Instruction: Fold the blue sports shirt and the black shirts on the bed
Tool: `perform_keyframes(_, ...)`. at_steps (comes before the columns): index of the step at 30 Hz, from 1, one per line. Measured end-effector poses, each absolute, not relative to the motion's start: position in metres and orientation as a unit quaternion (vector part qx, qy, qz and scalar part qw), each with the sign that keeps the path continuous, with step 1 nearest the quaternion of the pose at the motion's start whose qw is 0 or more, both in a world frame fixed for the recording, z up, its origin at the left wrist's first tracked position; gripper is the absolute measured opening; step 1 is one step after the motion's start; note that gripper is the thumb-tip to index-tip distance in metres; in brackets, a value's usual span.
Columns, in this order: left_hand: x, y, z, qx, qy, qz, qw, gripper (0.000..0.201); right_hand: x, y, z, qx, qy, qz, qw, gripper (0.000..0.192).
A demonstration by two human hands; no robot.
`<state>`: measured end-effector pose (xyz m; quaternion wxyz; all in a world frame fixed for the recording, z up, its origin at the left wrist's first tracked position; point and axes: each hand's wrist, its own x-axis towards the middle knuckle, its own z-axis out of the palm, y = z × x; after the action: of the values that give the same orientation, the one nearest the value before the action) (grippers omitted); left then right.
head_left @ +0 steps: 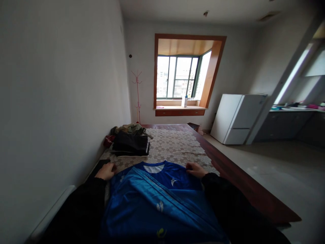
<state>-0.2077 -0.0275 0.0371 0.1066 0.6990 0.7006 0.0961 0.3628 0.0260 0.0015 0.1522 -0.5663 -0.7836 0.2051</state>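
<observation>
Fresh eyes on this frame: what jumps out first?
The vivid blue shirt spread across the foreground, with the left hand and right hand at its shoulders. Next, the bright window in its wooden frame on the far wall. Then the black folded fabric stacked on the patterned tablecloth, near the left wall.

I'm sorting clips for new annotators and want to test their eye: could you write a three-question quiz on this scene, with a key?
1. Multiple choice: where are the left hand and the right hand in relation to the blue shirt? (a) near its hem, (b) near its shoulders, (c) inside its collar.
2. True or false: the folded black clothes lie on the floor.
3. Short answer: what slim pink item stands to the left of the window?

Key:
1. b.
2. False; they lie on the patterned cloth.
3. A coat rack.
</observation>
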Motion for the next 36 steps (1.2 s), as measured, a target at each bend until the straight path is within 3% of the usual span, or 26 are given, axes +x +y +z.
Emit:
perform_keyframes(5, -0.211, -0.026, 0.040, 0.718, 0.672, 0.086, 0.161, 0.022, 0.369, 0.032, 0.000, -0.549, -0.789, 0.216, 0.174, 0.011)
perform_keyframes(8, -0.209, -0.026, 0.040, 0.724, 0.657, 0.083, 0.194, 0.028, 0.374, 0.030, 0.003, -0.536, -0.787, 0.239, 0.191, 0.019)
perform_keyframes(14, -0.199, -0.021, 0.043, 0.733, 0.635, 0.089, 0.226, 0.032, 0.388, 0.023, 0.012, -0.530, -0.792, 0.268, 0.143, 0.034)
perform_keyframes(18, -0.190, -0.019, 0.046, 0.740, 0.617, 0.118, 0.239, 0.039, 0.391, 0.018, 0.010, -0.508, -0.792, 0.286, 0.182, 0.036)
perform_keyframes(24, -0.187, -0.022, 0.048, 0.725, 0.556, 0.158, 0.375, 0.058, 0.379, 0.015, 0.019, -0.442, -0.812, 0.339, 0.172, 0.038)
perform_keyframes(31, -0.179, -0.021, 0.058, 0.755, 0.538, 0.159, 0.340, 0.044, 0.384, 0.020, 0.029, -0.448, -0.807, 0.347, 0.168, 0.052)
perform_keyframes(36, -0.165, -0.004, 0.061, 0.770, 0.556, 0.201, 0.241, 0.040, 0.401, 0.029, 0.039, -0.461, -0.807, 0.320, 0.183, 0.055)
